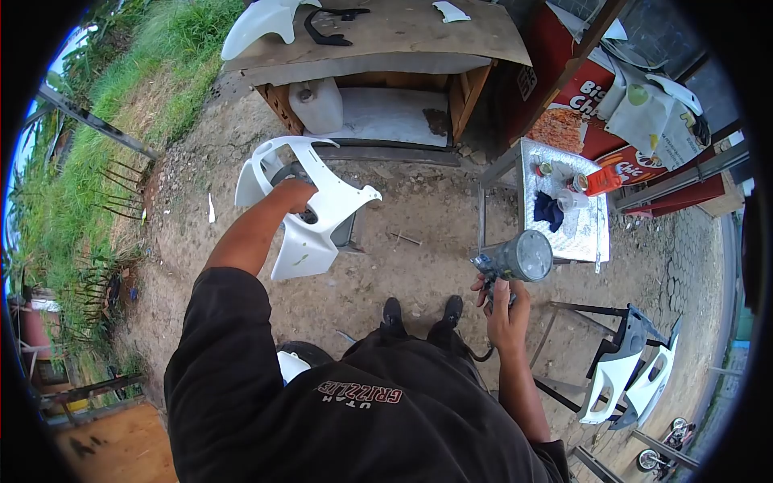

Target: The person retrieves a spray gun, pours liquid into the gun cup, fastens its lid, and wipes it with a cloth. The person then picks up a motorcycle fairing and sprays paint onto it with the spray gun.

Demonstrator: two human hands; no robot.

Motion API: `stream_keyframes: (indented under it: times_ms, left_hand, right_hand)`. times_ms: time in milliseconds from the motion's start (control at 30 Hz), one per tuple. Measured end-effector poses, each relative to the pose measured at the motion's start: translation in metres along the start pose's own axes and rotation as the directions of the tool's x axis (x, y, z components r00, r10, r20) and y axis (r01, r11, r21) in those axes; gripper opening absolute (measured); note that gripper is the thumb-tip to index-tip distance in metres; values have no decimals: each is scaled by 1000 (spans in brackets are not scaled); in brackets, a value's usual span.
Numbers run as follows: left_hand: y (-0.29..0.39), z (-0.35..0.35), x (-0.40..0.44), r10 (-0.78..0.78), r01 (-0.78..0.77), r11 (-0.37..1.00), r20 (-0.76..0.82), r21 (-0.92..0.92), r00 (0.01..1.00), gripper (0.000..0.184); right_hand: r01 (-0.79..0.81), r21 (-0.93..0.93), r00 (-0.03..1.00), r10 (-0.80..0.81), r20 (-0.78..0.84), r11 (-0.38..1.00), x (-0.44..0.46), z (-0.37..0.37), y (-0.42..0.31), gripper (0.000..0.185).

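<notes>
My right hand [506,312] is wrapped round the grip of a spray gun [487,266] with a grey paint cup [531,256] on top; a dark hose trails from below. My left arm stretches forward, and my left hand [296,196] is at the opening of a white motorcycle fairing [334,197]. Its fingers are hidden, so whether it grips the panel or something behind it does not show. The fairing sits over a grey stand [345,232], and a small greenish mark shows on its lower part.
Ahead stands a wooden bench [386,48] bearing panels, with a white jerrycan [316,106] underneath. A foil-covered table [592,229] at right holds cans, a cup and a dark cloth [548,211]. White panels [616,382] hang on a rack at lower right. Grass [145,80] borders the left.
</notes>
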State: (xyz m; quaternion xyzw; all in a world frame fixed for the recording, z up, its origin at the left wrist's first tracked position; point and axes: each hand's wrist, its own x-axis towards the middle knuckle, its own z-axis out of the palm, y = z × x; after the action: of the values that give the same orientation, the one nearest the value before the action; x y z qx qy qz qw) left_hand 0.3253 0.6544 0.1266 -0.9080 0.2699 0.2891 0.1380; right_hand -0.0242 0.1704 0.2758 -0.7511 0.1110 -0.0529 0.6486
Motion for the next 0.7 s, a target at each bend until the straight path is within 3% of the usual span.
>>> stream_keyframes:
  times_ms: [367,700]
  left_hand:
    - [-4,18,19,-12,12,1000,-1,4,1000,49]
    - [10,19,62,-69,49,993,198,103,978,37]
  right_hand:
    - [-16,-13,1000,16,21,1000,4,11,3,48]
    - [3,-52,1000,-1,31,999,9,19,1,48]
